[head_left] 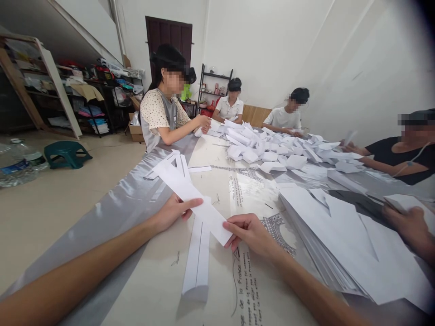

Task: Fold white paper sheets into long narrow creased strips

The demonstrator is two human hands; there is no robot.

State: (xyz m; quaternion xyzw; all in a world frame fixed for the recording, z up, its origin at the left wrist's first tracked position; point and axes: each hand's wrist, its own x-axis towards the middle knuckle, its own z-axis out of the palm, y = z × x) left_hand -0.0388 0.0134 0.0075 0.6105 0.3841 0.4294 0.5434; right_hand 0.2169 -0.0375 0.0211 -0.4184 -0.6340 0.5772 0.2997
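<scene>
A long white paper strip point(190, 190) slants across the middle of the head view, held between both hands. My left hand point(175, 210) grips its left edge, thumb on top and fingers underneath. At the near right end, my right hand point(246, 231) pinches the corner between thumb and fingers. Beneath the held strip, a folded paper strip point(196, 267) with a lengthwise crease lies on the table. More folded strips point(180, 158) rest just beyond the held strip's far end.
A large heap of folded white papers point(261, 147) covers the table's far side. To my right lies a stack of white sheets point(326, 240), with another person's hand point(411, 226) beside it. Several people sit around the table point(152, 271). A green stool point(68, 154) stands on the floor at left.
</scene>
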